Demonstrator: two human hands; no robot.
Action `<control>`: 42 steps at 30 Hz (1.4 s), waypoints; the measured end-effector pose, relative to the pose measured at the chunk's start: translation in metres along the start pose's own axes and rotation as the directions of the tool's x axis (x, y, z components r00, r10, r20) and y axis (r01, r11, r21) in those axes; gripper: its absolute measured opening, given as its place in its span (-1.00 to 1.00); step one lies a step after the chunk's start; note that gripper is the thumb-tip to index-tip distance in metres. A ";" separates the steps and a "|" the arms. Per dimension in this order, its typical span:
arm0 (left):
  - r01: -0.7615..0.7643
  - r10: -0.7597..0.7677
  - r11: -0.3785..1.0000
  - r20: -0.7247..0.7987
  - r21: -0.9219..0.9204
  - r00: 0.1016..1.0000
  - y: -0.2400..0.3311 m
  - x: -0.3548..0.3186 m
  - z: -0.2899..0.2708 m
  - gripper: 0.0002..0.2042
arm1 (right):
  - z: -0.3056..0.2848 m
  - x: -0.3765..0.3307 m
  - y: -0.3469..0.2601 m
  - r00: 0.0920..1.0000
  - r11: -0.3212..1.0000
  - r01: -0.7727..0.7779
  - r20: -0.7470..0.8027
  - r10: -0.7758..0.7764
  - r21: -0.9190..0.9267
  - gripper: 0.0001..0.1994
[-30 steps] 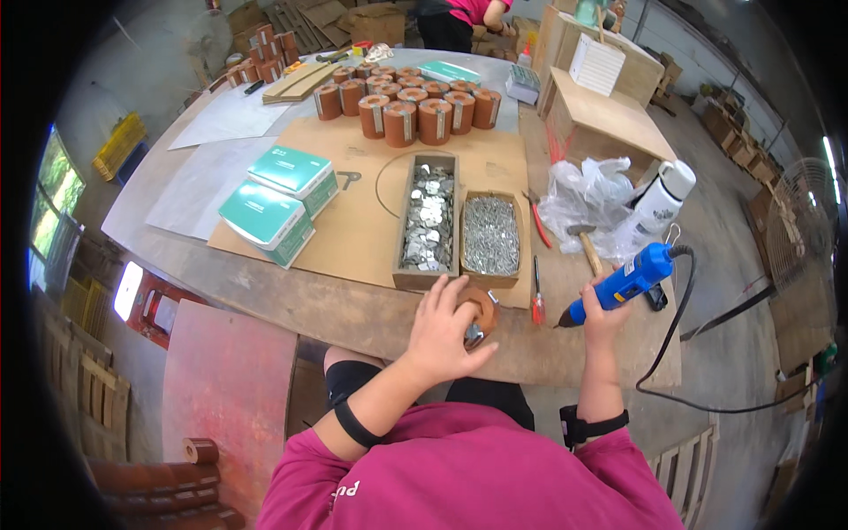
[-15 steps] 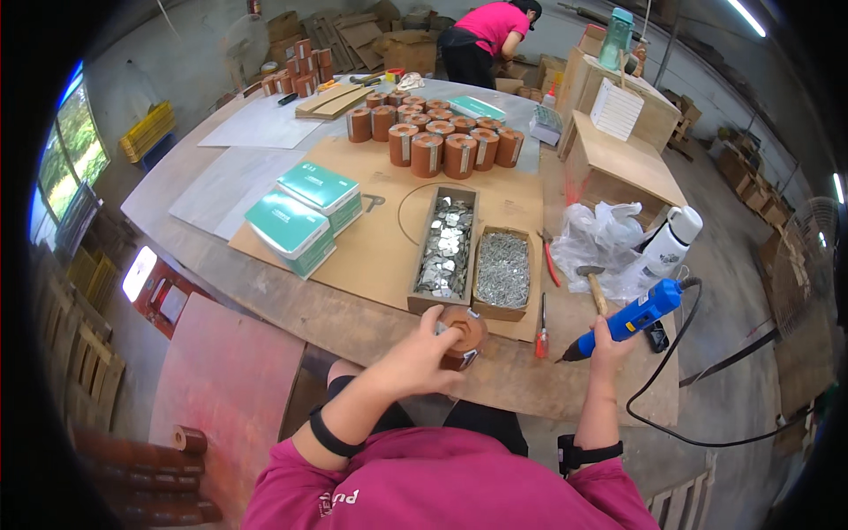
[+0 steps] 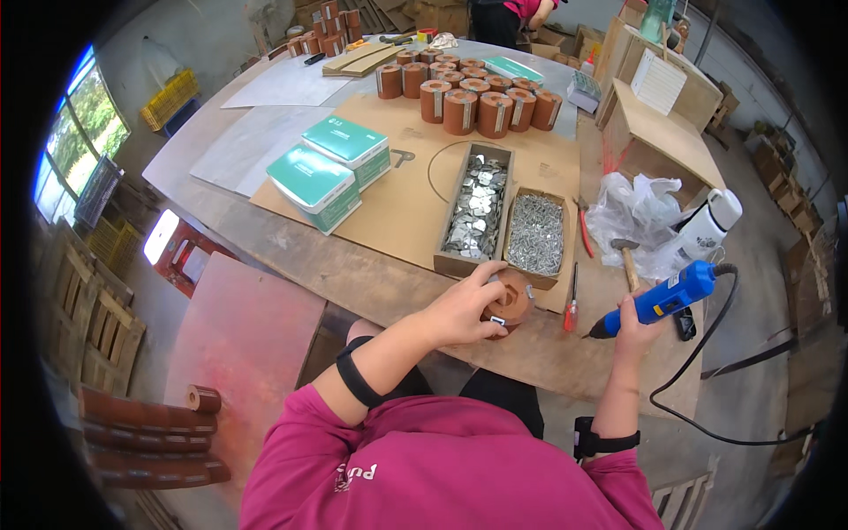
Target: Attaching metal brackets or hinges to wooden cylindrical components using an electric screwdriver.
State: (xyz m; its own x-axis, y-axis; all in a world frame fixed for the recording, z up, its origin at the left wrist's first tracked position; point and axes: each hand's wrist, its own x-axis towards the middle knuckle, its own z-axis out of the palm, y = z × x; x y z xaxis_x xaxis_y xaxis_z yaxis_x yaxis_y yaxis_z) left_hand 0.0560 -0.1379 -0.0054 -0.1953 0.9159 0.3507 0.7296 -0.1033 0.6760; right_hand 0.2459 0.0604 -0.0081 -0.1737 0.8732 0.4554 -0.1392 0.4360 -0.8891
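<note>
My left hand [image 3: 462, 309] grips the left side of a brown hollow cylinder [image 3: 514, 299] standing at the table's near edge. Small metal pieces show on the cylinder's rim, one of them beside my fingertips. In my right hand [image 3: 633, 329] is a blue electric screwdriver [image 3: 664, 299], its tip pointing left and down, apart from the cylinder. Just beyond the cylinder sit a long box of flat metal plates [image 3: 477, 208] and a carton of small screws or nails [image 3: 536, 231].
Green-and-white boxes [image 3: 329, 172] lie left of the metal parts. Several finished-looking brown cylinders [image 3: 460, 112] stand farther back. A red-handled screwdriver [image 3: 571, 311], hammer [image 3: 629, 265], plastic bag [image 3: 638, 212] and white bottle [image 3: 712, 216] are at right. The tool's black cable [image 3: 676, 411] hangs beside the table.
The view has shifted, so the table appears higher and farther right. My left fingers have closed in on the cylinder, which looks turned. The blue tool stays in my right hand.
</note>
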 end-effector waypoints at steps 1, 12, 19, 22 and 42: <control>-0.023 0.023 1.000 0.027 0.009 0.999 0.000 0.001 -0.002 -0.53 | -0.001 0.000 0.000 1.000 1.000 0.000 0.009 0.000 0.016 -0.55; 0.415 -0.427 0.879 0.004 0.235 0.904 -0.063 0.077 -0.052 -0.75 | 0.004 -0.004 0.003 0.997 0.994 0.028 0.068 -0.021 -0.110 -0.62; 0.334 -0.595 0.633 0.162 0.699 0.787 -0.049 0.096 -0.032 -0.69 | 0.021 -0.012 -0.005 0.983 0.986 0.028 0.186 0.004 -0.167 -0.66; 0.395 -0.661 0.582 0.130 0.711 0.739 -0.046 0.100 -0.026 -0.75 | 0.023 -0.011 0.007 0.984 0.966 0.069 0.176 -0.025 -0.248 -0.53; 0.257 -0.306 0.935 -0.186 -0.246 0.934 -0.018 0.050 -0.036 -0.91 | 0.012 -0.004 0.000 0.994 0.988 0.052 0.108 -0.037 -0.142 -0.55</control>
State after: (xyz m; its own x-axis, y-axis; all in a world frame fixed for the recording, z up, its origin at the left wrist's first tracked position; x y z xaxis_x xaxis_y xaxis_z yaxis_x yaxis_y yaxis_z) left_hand 0.0101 -0.1045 0.0234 -0.5271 0.8148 0.2414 0.4706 0.0434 0.8813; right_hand 0.2350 0.0537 -0.0092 -0.2725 0.8281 0.4899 -0.0079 0.5072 -0.8618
